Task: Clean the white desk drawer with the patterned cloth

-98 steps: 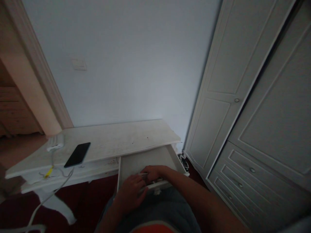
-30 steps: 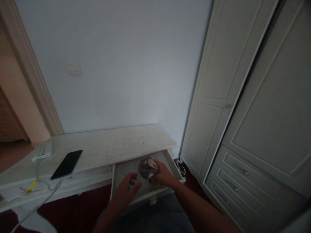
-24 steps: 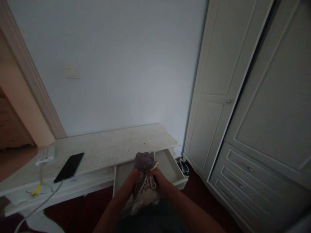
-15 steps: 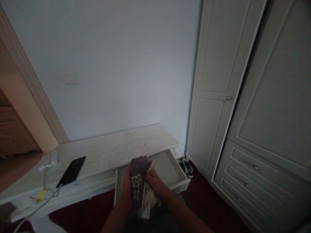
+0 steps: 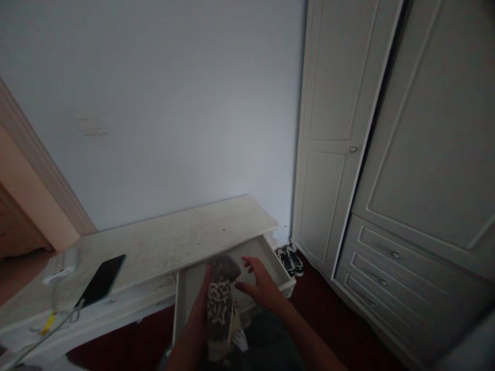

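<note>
Fingers on the right hand are spreading loose; the left hand is gripping. White desk is spanning lower left to center, its drawer hanging open, patterned cloth bundle sitting in that left grip, lower center. Guessing it's mid-arranging; next move's probably needing a gentle right-hand pinch.

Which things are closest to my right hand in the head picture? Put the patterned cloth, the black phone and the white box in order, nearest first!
1. Patterned cloth: just left of the right hand, held in the left hand.
2. Black phone: farther left, on the table.
3. White box: beyond the phone, at the table's left end.
</note>
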